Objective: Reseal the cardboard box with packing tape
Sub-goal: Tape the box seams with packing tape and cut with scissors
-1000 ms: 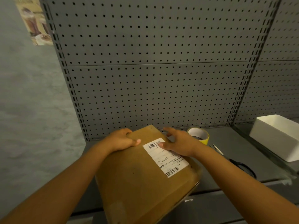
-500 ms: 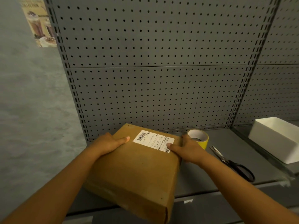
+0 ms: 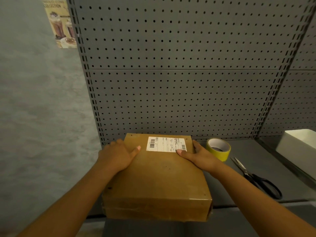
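Grey shelf point(image 3: 242, 182): hands point(image 3: 118, 157) point(image 3: 200, 155) grip cardboard box point(image 3: 159, 178) sides.

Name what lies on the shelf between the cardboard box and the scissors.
The yellow tape roll lies between the cardboard box and scissors, just beyond the right hand, in the head view.

Tape roll point(image 3: 218, 148) and scissors point(image 3: 256, 178) right of box point(image 3: 157, 177).
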Tool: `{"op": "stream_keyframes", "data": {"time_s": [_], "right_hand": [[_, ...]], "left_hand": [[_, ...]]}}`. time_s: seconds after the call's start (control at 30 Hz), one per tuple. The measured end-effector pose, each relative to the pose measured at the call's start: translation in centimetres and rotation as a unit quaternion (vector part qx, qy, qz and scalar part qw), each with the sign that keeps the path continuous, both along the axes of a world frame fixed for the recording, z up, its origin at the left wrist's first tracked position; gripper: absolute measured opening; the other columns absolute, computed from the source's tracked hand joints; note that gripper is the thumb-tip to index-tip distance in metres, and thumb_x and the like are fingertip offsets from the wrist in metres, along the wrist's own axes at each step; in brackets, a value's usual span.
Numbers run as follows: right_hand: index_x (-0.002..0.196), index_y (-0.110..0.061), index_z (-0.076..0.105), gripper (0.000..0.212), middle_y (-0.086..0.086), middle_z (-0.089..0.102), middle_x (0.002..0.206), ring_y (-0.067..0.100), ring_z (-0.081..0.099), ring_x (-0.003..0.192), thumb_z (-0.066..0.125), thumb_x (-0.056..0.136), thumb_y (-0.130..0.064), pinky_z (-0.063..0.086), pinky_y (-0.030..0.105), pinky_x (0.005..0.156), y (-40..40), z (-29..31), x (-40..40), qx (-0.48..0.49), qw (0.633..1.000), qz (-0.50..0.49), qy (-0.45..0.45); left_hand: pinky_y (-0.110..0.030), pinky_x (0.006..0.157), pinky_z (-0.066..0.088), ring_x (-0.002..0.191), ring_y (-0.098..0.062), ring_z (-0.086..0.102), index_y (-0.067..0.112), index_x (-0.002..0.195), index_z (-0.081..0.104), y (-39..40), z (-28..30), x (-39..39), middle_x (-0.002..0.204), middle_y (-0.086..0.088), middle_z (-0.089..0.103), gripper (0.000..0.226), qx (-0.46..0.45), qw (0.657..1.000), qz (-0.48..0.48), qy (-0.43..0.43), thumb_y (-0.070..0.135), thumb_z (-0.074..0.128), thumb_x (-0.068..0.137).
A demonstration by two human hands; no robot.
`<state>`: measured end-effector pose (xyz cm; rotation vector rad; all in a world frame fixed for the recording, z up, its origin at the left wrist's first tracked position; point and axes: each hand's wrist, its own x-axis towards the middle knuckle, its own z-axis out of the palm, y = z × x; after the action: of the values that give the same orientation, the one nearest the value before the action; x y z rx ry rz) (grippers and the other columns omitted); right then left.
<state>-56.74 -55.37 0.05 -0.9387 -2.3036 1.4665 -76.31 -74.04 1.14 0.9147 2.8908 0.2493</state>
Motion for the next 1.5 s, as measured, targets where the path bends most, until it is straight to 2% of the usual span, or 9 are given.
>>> {"op": "stream_keyframes", "data": {"time_s": [0.13,0.23,0.43,0.5,0.63,0.83,0.93,1.07,1.5], "right_hand": [[0.122,-0.034,0.035,0.051,-0.009,0.056,0.120,0.004,0.059,0.096,0.068,0.084,-0.041,0.051,0.018,0.075,-0.3,-0.6,0.0,-0.021,0.999,0.011,0.031],[0.124,-0.037,0.036,0.057,-0.006,0.054,0.128,0.013,0.058,0.112,0.070,0.080,-0.048,0.052,0.033,0.093,-0.6,-1.3,-0.1,-0.019,0.999,0.023,0.030],[0.130,-0.039,0.040,0.079,-0.004,0.053,0.132,0.014,0.056,0.115,0.072,0.063,-0.066,0.050,0.038,0.098,-0.5,-2.2,0.0,-0.029,0.998,0.028,0.047],[0.131,-0.038,0.041,0.077,-0.004,0.053,0.131,0.012,0.058,0.114,0.073,0.066,-0.062,0.052,0.037,0.096,-0.4,-2.3,0.1,-0.040,0.997,0.031,0.051],[0.145,-0.034,0.028,0.106,-0.004,0.041,0.138,0.015,0.049,0.123,0.074,0.057,-0.070,0.046,0.041,0.102,0.3,-2.5,0.0,-0.031,0.999,0.021,0.013],[0.152,-0.036,0.011,0.099,-0.004,0.028,0.138,0.017,0.038,0.128,0.071,0.075,-0.055,0.038,0.035,0.104,0.7,-2.4,-0.1,-0.038,0.999,0.026,-0.004],[0.151,-0.035,0.013,0.104,-0.004,0.029,0.139,0.013,0.041,0.122,0.071,0.067,-0.058,0.039,0.029,0.097,0.4,-2.6,-0.1,-0.042,0.999,0.019,0.017],[0.147,-0.031,0.027,0.110,-0.003,0.039,0.140,0.014,0.048,0.122,0.073,0.053,-0.066,0.045,0.038,0.102,0.4,-3.1,0.0,-0.044,0.998,0.000,0.052],[0.143,-0.031,0.030,0.083,-0.002,0.042,0.138,0.013,0.053,0.116,0.077,0.076,-0.044,0.049,0.023,0.087,-0.4,-2.7,0.5,-0.087,0.991,0.000,0.097]], "left_hand": [[-0.044,0.114,0.022,0.137,-0.025,0.029,0.017,0.144,0.034,1.3,0.5,1.3,0.148,-0.007,0.036,0.061,0.041,0.983,-0.129,0.125,0.054,0.036,0.095],[-0.041,0.118,0.010,0.145,-0.019,0.017,0.022,0.148,0.029,3.4,0.5,3.0,0.156,0.000,0.025,0.055,0.035,0.968,-0.224,0.110,0.047,0.032,0.099],[-0.033,0.118,0.012,0.145,-0.013,0.016,0.025,0.150,0.026,7.9,0.0,5.9,0.158,0.006,0.022,0.048,0.070,0.943,-0.325,0.007,0.032,0.032,0.103],[-0.033,0.117,0.014,0.143,-0.014,0.021,0.026,0.149,0.029,8.7,0.0,6.0,0.156,0.006,0.024,0.046,0.073,0.939,-0.335,-0.002,0.031,0.032,0.103],[-0.036,0.112,0.022,0.134,-0.016,0.028,0.034,0.147,0.029,9.4,0.1,6.0,0.150,0.007,0.031,0.048,0.060,0.931,-0.358,0.043,0.028,0.037,0.101],[-0.036,0.110,0.021,0.132,-0.015,0.026,0.040,0.148,0.023,9.3,-0.5,5.6,0.148,0.009,0.029,0.051,0.047,0.924,-0.371,0.080,0.027,0.035,0.100],[-0.035,0.109,0.019,0.132,-0.014,0.024,0.041,0.149,0.022,9.5,-0.7,5.4,0.147,0.010,0.029,0.052,0.049,0.924,-0.370,0.082,0.026,0.034,0.100],[-0.035,0.109,0.019,0.130,-0.013,0.025,0.041,0.146,0.027,9.6,-0.8,5.6,0.145,0.011,0.030,0.050,0.066,0.926,-0.363,0.077,0.025,0.036,0.099],[-0.035,0.110,0.019,0.130,-0.011,0.026,0.040,0.145,0.029,9.5,-1.6,5.5,0.145,0.012,0.031,0.049,0.093,0.926,-0.356,0.089,0.023,0.034,0.099]]}}
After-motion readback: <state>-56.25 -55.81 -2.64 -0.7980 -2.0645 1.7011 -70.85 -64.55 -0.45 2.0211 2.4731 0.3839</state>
